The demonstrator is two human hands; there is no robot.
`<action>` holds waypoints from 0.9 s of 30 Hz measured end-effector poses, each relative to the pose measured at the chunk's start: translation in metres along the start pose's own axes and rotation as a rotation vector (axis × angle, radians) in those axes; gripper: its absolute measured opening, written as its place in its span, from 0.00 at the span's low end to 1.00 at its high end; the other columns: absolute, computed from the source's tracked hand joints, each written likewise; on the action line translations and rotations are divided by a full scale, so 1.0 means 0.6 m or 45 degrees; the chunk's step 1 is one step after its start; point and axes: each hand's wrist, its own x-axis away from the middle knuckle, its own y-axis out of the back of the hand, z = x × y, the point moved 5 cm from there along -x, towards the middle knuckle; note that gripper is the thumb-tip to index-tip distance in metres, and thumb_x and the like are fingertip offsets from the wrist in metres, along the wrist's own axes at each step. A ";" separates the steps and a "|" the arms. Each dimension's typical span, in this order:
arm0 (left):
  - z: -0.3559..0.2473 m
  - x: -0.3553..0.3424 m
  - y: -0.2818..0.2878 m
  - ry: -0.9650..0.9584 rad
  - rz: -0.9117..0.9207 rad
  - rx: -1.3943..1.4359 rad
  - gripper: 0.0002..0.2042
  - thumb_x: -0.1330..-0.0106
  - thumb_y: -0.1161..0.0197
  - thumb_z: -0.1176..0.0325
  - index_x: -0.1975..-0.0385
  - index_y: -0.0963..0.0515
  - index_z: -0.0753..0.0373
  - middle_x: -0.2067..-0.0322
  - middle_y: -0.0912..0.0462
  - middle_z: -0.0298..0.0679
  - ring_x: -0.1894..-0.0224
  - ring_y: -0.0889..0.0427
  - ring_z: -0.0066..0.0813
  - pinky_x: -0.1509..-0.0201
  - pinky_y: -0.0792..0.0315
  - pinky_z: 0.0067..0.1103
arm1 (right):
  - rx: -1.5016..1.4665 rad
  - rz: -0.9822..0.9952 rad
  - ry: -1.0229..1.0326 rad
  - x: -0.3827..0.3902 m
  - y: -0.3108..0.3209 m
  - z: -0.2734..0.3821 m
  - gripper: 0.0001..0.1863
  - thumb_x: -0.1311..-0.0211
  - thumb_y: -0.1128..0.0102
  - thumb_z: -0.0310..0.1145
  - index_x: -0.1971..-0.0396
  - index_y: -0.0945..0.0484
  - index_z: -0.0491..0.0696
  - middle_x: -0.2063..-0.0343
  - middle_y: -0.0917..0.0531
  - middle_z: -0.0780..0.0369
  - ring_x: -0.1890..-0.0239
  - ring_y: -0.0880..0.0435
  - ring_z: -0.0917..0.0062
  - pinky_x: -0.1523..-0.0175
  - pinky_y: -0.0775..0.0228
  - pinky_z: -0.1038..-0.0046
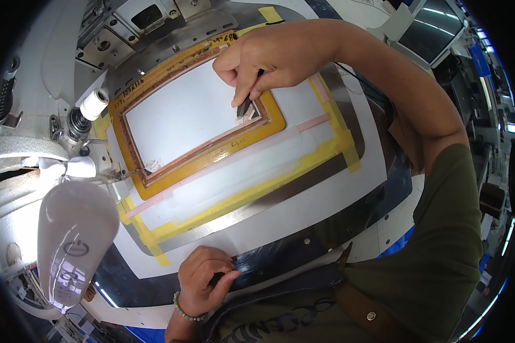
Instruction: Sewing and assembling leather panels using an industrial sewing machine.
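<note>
A yellow frame [212, 155] with a brown inner rim surrounds a white panel [177, 111]. My right hand [263, 66] reaches over its far side, closed around a small dark pointed tool [244, 107]. The tool's tip meets the right inner corner of the frame, where a small pale patch [249, 116] with ragged edges lies; the fingers hide the tool's upper part, so I cannot tell its kind. Near the front edge of the dark board my left hand [205, 278] is curled, thumb against the fingers. Whatever it holds, if anything, is hidden.
Yellow tape [234, 204] and pink strips [312, 123] border the white sheet under the frame. To the left, a sewing machine head with a white thread spool [94, 104] and a glossy pale lamp-like housing [77, 246] stands close. A metal plate [212, 26] lies behind the frame.
</note>
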 end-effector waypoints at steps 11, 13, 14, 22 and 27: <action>-0.001 -0.002 0.001 -0.005 0.009 0.003 0.10 0.37 0.25 0.72 0.70 0.24 0.61 0.72 0.15 0.41 0.66 0.15 0.38 0.61 0.24 0.28 | -0.012 0.018 0.022 -0.001 0.003 0.004 0.12 0.35 0.32 0.21 0.54 0.07 0.46 0.64 0.16 0.60 0.63 0.19 0.75 0.59 0.28 0.73; -0.002 -0.002 0.001 -0.005 0.006 0.000 0.10 0.37 0.25 0.71 0.70 0.24 0.61 0.72 0.15 0.41 0.66 0.15 0.38 0.61 0.24 0.28 | 0.016 -0.011 0.091 0.000 0.002 0.006 0.12 0.35 0.31 0.21 0.54 0.07 0.46 0.65 0.16 0.60 0.63 0.19 0.75 0.59 0.28 0.73; -0.001 -0.002 0.000 -0.004 0.006 -0.001 0.10 0.37 0.25 0.71 0.70 0.24 0.61 0.72 0.15 0.41 0.66 0.15 0.38 0.61 0.24 0.28 | 0.015 -0.011 0.092 -0.001 0.003 0.006 0.12 0.35 0.31 0.21 0.54 0.07 0.46 0.65 0.16 0.60 0.63 0.19 0.75 0.59 0.28 0.73; -0.003 -0.003 0.001 -0.009 0.008 -0.002 0.10 0.37 0.25 0.72 0.70 0.24 0.62 0.71 0.15 0.41 0.67 0.15 0.38 0.61 0.24 0.27 | 0.055 0.015 0.103 -0.005 0.001 0.022 0.11 0.35 0.31 0.22 0.55 0.07 0.45 0.64 0.16 0.61 0.61 0.18 0.74 0.56 0.26 0.72; -0.004 -0.003 0.002 -0.012 0.000 -0.021 0.11 0.39 0.24 0.73 0.70 0.23 0.62 0.71 0.15 0.41 0.66 0.14 0.39 0.62 0.23 0.27 | 0.014 0.001 0.024 -0.008 0.002 0.015 0.12 0.34 0.31 0.24 0.53 0.08 0.45 0.63 0.16 0.61 0.60 0.18 0.75 0.55 0.26 0.72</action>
